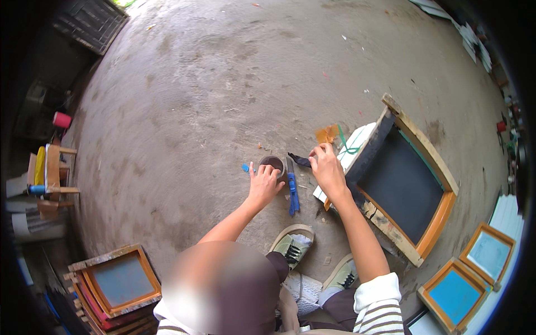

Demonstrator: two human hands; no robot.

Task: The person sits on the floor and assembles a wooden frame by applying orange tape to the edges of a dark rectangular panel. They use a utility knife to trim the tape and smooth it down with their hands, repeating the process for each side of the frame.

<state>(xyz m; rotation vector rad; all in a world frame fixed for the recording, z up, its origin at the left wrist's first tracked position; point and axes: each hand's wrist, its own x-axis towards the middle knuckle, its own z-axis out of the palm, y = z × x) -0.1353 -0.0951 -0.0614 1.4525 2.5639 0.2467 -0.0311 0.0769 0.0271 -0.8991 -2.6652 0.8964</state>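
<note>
My left hand [264,185] is closed on the near rim of a small round cup [273,161] with a dark inside, which stands on the floor. Beyond the cup's right side, my right hand [328,172] pinches one end of a crumpled black strip [300,161], its free end pointing toward the cup. What the strip is made of I cannot tell. Between my hands a blue utility knife [293,192] lies on the concrete. A scrap of blue [245,167] sits left of the cup. Past my right fingertips lie an orange-brown piece [327,134] and a green ribbon [349,146].
A large wooden-framed dark screen [410,184] leans over white boards [357,146] at my right. Smaller framed screens stand at lower right [455,295] and lower left [123,280]. A low wooden stool [54,173] is at far left. My shoes [293,245] are close below the knife.
</note>
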